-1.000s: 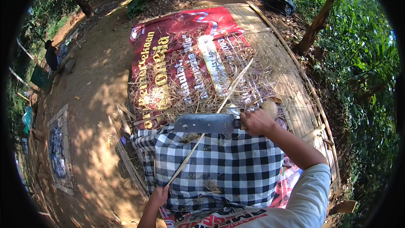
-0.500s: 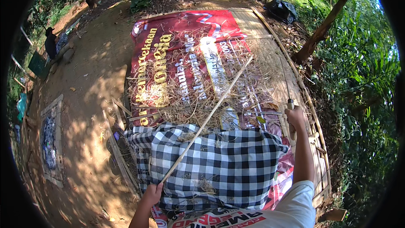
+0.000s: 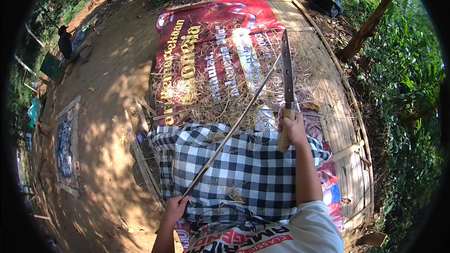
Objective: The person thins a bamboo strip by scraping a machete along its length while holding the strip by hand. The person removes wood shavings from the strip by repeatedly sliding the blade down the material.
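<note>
My left hand (image 3: 174, 209) grips the near end of a long thin bamboo stick (image 3: 232, 129) that slants up and to the right over my lap. My right hand (image 3: 291, 129) is closed on the wooden handle of a big knife (image 3: 287, 68), whose flat blade points up and away, beside the stick's far end. A black-and-white checked cloth (image 3: 243, 173) covers my lap below both. Under it lies a red banner (image 3: 211, 56) strewn with dry straw-like shavings (image 3: 220, 89).
The banner rests on a bamboo platform (image 3: 347, 126) with a raised rim at right. Bare earth (image 3: 108, 112) lies to the left, with a framed panel (image 3: 65, 145) on it. A person in dark clothes (image 3: 64, 42) is far left. A tree trunk (image 3: 370, 23) and greenery stand at right.
My right hand has swung the knife from lying flat across my lap out to the right and then raised it, blade pointing away. The stick has stayed slanted in my left hand.
</note>
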`<state>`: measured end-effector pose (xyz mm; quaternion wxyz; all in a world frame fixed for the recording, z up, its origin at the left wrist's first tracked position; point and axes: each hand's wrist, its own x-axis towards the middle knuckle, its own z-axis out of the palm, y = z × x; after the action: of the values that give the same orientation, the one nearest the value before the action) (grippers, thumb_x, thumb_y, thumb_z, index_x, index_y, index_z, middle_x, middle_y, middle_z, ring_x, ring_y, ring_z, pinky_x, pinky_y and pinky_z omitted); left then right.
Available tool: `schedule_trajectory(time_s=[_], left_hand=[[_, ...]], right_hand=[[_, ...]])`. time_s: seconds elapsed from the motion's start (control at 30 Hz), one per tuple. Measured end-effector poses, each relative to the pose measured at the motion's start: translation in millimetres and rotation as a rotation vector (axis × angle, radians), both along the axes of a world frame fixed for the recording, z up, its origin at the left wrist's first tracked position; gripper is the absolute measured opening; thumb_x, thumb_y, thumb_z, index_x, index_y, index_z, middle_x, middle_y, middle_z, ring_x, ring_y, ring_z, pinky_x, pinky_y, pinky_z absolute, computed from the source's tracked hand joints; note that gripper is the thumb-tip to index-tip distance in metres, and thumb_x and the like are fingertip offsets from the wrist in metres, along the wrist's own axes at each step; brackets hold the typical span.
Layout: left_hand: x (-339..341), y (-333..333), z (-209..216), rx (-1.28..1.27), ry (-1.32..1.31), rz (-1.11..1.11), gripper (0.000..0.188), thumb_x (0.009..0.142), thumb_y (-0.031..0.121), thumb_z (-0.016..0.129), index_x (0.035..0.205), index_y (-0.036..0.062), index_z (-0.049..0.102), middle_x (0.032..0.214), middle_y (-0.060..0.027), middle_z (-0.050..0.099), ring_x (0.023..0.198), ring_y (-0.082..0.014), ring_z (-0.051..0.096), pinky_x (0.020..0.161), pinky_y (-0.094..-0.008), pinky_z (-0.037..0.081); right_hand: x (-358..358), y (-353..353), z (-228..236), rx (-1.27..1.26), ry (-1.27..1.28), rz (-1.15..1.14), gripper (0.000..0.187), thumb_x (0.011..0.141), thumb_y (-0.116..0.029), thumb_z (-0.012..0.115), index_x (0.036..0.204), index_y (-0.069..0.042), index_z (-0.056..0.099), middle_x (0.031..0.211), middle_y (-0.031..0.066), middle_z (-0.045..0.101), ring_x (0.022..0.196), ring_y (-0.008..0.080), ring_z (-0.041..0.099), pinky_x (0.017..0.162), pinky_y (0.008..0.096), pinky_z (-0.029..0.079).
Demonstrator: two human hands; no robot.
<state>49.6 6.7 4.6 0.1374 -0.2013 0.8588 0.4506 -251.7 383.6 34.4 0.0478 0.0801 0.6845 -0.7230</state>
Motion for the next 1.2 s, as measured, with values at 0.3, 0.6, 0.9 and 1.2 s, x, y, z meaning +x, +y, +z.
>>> schedule_trajectory(time_s=[0.3, 0.6, 0.9, 1.2], left_hand=[[14, 9, 4, -0.243, -0.008, -0.011, 0.031, 0.095, 0.029, 0.056, 0.086, -0.0003, 0.062, 0.069, -0.0232, 0.060, 0.069, -0.0443, 0.059, 0.059, -0.0457, 0.046], [11, 24, 2, -0.450, -0.023, -0.032, 0.034, 0.095, 0.029, 0.053, 0.079, -0.0007, 0.059, 0.067, -0.0258, 0.059, 0.068, -0.0478, 0.058, 0.060, -0.0537, 0.044], [10, 31, 4, -0.583, -0.008, -0.121, 0.025, 0.094, 0.023, 0.053, 0.082, 0.0021, 0.053, 0.061, -0.0226, 0.058, 0.060, -0.0444, 0.060, 0.056, -0.0531, 0.044], [17, 27, -15, -0.506, 0.037, -0.087, 0.020, 0.091, 0.018, 0.055, 0.081, 0.0022, 0.051, 0.058, -0.0203, 0.057, 0.056, -0.0435, 0.059, 0.053, -0.0514, 0.044]], right_hand=[[13, -23, -42, -0.104, -0.082, 0.179, 0.008, 0.075, -0.004, 0.058, 0.080, 0.002, 0.054, 0.065, 0.0091, 0.058, 0.054, 0.0190, 0.059, 0.052, 0.0325, 0.048], [23, -34, -48, -0.025, -0.058, 0.227, 0.011, 0.075, -0.002, 0.058, 0.084, 0.000, 0.051, 0.066, 0.0078, 0.057, 0.052, 0.0175, 0.056, 0.051, 0.0322, 0.047], [37, -67, 5, 0.622, 0.232, 0.613, 0.051, 0.084, -0.048, 0.067, 0.091, 0.002, 0.059, 0.062, 0.0172, 0.059, 0.056, 0.0312, 0.061, 0.056, 0.0404, 0.050], [26, -58, -4, 1.142, 0.524, 0.937, 0.059, 0.085, -0.059, 0.059, 0.090, 0.000, 0.055, 0.070, 0.0189, 0.064, 0.058, 0.0385, 0.063, 0.057, 0.0462, 0.051]])
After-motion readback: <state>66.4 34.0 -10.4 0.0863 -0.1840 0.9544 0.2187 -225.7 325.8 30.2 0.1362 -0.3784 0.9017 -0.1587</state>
